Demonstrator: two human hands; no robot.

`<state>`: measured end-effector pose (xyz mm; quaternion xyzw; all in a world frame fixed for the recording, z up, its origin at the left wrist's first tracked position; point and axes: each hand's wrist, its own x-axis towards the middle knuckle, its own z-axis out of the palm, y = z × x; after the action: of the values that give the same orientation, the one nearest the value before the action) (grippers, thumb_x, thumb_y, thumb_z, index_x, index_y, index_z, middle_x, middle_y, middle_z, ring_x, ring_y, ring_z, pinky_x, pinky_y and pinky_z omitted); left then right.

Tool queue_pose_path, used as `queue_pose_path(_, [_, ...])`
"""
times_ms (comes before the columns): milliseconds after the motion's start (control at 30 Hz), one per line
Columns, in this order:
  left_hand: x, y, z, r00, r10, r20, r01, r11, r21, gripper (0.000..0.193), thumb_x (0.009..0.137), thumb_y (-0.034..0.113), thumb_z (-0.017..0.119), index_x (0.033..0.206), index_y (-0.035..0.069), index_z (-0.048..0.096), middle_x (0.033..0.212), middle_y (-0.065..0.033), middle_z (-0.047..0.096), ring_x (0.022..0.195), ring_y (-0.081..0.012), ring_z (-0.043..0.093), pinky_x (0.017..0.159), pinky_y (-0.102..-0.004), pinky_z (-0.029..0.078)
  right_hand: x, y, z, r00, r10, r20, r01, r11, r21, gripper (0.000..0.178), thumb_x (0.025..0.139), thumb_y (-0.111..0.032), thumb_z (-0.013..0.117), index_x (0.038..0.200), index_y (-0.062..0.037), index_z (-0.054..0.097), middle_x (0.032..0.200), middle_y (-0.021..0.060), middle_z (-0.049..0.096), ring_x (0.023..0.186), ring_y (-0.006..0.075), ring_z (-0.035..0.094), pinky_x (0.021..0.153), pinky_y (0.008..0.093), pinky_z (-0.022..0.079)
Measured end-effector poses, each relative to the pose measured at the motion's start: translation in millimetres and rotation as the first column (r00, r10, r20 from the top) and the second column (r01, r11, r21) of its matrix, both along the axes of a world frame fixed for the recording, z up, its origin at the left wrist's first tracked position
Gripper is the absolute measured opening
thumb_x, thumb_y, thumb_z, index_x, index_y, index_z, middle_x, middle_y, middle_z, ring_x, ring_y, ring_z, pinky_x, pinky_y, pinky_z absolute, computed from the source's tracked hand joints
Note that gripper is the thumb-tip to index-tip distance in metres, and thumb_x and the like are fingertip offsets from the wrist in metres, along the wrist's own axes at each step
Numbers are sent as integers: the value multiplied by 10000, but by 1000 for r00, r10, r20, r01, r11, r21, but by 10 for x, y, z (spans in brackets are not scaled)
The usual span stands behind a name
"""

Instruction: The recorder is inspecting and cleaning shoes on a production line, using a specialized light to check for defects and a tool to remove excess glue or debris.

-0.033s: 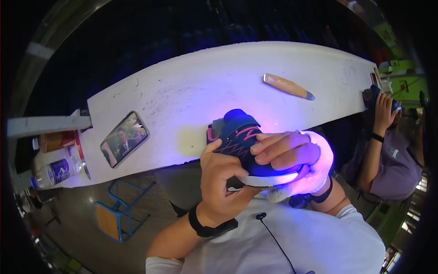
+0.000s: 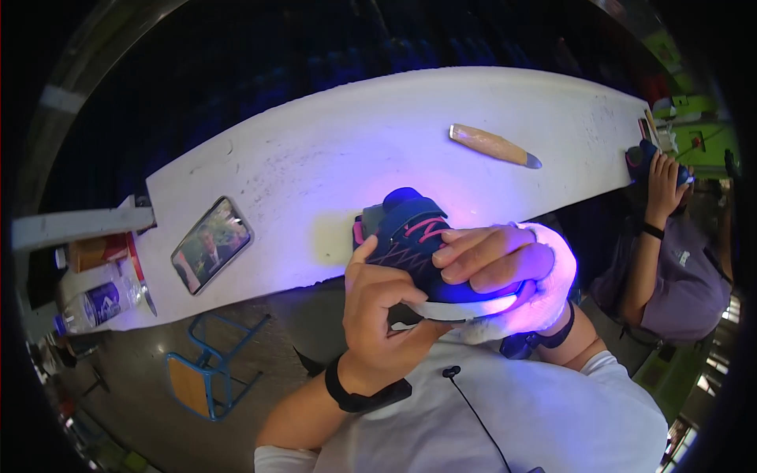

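Observation:
A small dark blue shoe (image 2: 418,252) with pink laces, a strap and a white sole is held at the table's near edge. My left hand (image 2: 374,307) grips its left side, fingers along the upper and thumb low by the sole. Around the toe end is my right hand (image 2: 505,264), fingertips pressed on the upper beside the laces. A whitish glove or wrap covers part of that hand, leaving the fingers bare. The shoe's inside and far side are hidden. Purple-blue light falls on shoe and right hand.
On the white table (image 2: 315,142) lie a wooden-handled knife (image 2: 493,146) and a phone (image 2: 211,246) showing a picture. A plastic bottle (image 2: 93,306) lies at the left, near a blade (image 2: 143,276). Below is a blue-framed stool (image 2: 201,378). A co-worker (image 2: 678,268) handles another shoe at the right.
The view has shifted slightly, and the picture on the phone differs a little. Both hands keep nearly the same hold on the shoe.

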<state>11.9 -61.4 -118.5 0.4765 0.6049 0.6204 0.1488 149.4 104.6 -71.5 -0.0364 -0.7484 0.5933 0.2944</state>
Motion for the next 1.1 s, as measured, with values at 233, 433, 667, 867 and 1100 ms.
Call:
queue_pose_path(233, [-2,281,120,884,-148,-443,-32,927,-373,449,718,193,961,1010,50,652,1100,-161,606,1026,-386,614,986,-589,513,404,307,-468,996,-82,-38,59,904,-424,356,742,-59,951,1043,-11,766,1248,229,766,1242,380,719,1150,524,517])
queue_pose_path(433, [65,452,83,832,-244,-498,34,919,-393,421,747,176,942,1032,52,658,1154,-149,644,1116,-387,621,968,-503,539,735,379,-488,894,-138,426,242,949,-201,576,626,-81,957,1180,-28,808,1351,199,750,1259,326,721,1101,412,544])
queue_pose_path(667, [-681,174,175,892,-292,-344,134,899,-417,650,708,165,966,1286,74,685,1448,-136,654,1365,-389,585,1144,-491,495,620,396,-642,892,-349,288,327,937,125,405,862,-252,841,1179,-6,789,1071,157,809,958,246,786,885,343,603])
queue_pose_path(867, [-1023,-233,710,947,-238,-218,176,947,-268,880,640,218,995,1449,99,671,1342,-155,698,1315,-342,621,1098,-441,507,-260,110,-588,958,-85,274,198,887,-417,766,1068,-656,510,1305,62,633,1162,149,712,1095,233,691,1008,373,534])
queue_pose_path(1100, [-797,-58,930,967,-75,-244,-6,949,-315,847,604,351,1036,1316,60,683,1227,-143,733,1113,-330,707,995,-426,559,-795,6,230,1000,18,-2,-17,963,270,675,768,-537,793,1183,-16,687,1121,124,565,1104,270,558,1224,540,350])
